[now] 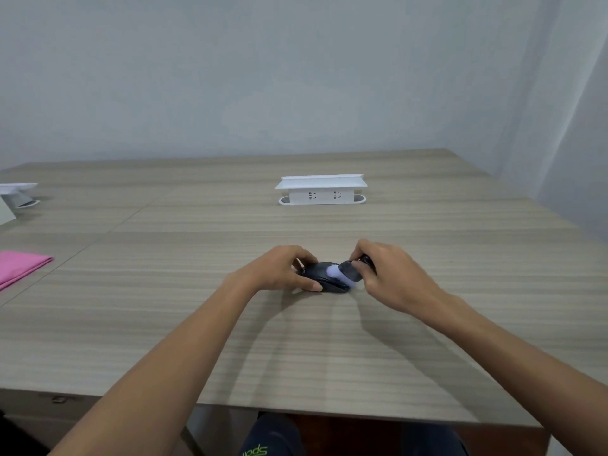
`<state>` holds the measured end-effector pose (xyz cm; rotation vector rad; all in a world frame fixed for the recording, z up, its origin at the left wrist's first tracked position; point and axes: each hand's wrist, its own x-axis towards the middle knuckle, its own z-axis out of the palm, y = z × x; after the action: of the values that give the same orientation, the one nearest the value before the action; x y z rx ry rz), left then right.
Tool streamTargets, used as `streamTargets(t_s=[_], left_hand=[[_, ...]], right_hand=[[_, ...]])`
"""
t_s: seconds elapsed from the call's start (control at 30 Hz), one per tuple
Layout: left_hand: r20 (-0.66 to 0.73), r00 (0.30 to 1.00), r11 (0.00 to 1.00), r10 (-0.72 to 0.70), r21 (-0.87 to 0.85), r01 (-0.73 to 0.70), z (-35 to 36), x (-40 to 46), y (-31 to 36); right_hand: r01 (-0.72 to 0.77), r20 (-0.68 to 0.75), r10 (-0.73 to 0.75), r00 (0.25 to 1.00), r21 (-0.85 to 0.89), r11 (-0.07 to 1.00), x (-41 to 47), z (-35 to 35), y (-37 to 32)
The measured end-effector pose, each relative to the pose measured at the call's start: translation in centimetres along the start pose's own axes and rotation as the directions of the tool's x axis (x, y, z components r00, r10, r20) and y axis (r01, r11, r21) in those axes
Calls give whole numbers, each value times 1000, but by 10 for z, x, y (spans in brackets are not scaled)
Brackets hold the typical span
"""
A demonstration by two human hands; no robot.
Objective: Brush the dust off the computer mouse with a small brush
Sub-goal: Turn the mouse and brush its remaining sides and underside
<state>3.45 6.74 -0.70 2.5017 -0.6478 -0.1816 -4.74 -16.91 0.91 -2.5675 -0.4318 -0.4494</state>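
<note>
A dark grey computer mouse lies on the wooden table, just beyond the middle. My left hand grips its left side, thumb at the near edge and fingers over the far edge. My right hand holds a small brush with a dark body and pale white bristles. The bristles rest on the top of the mouse. The handle end of the brush is hidden inside my fingers.
A white power socket box stands farther back on the table. A folded pink cloth lies at the left edge, and a white stand sits behind it. The wall runs close behind and to the right.
</note>
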Motion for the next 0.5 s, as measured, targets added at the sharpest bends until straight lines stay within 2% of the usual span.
streamTargets(t_s=[0.3, 0.5], left_hand=[[-66, 998, 1000, -13, 20, 14, 3, 19, -5], [-143, 988, 991, -57, 116, 74, 5, 41, -7]], right_hand=[[-81, -45, 88, 995, 144, 986, 13, 1, 24], [-123, -77, 139, 987, 189, 974, 23, 6, 38]])
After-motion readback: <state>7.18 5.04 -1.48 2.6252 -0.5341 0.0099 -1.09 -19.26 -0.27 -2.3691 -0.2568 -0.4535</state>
